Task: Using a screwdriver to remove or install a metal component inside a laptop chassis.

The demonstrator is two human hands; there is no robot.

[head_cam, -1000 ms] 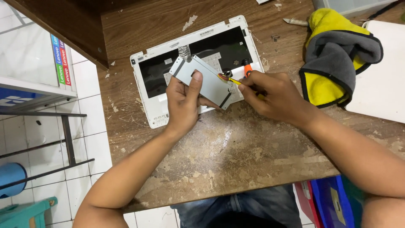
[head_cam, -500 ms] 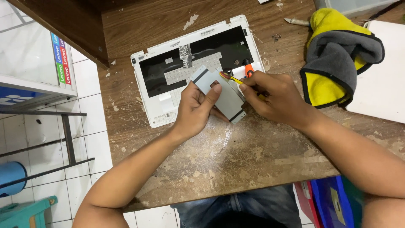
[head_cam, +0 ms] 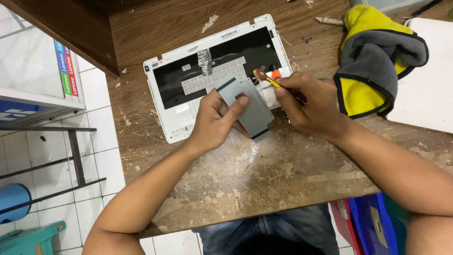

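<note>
- Two hands over the bench in the head view, both busy on the same part, so I'll go through what I can see on my feed.
- Left hand (head_cam: 218,123) has the grey metal plate (head_cam: 247,106): fingers curled loosely with the index finger laid flat across the plate's face, thumb hidden behind it as far as I can tell. Looks like a pinch grip that props the plate up at a slant over the casing, probably to keep it steady and its edge exposed.
- Right hand (head_cam: 309,105) is closed tight around a small screwdriver (head_cam: 265,78) with a red and yellow handle, fingers bunched low on it pencil-style. The working end itself is hidden, so I can't say what it's touching.
- That plate sits over the lower right part of the white laptop casing (head_cam: 160,101), which lies open-side up on the scuffed wooden table (head_cam: 255,170), black sheet and a bit of silver tape (head_cam: 205,61) showing inside.
- An orange bit (head_cam: 275,74) sits just behind the screwdriver; can't tell what it is.
- Yellow and grey cloth (head_cam: 377,56) is bunched well off to the right, partly on a white board (head_cam: 424,99), out of the way of both hands.
</note>
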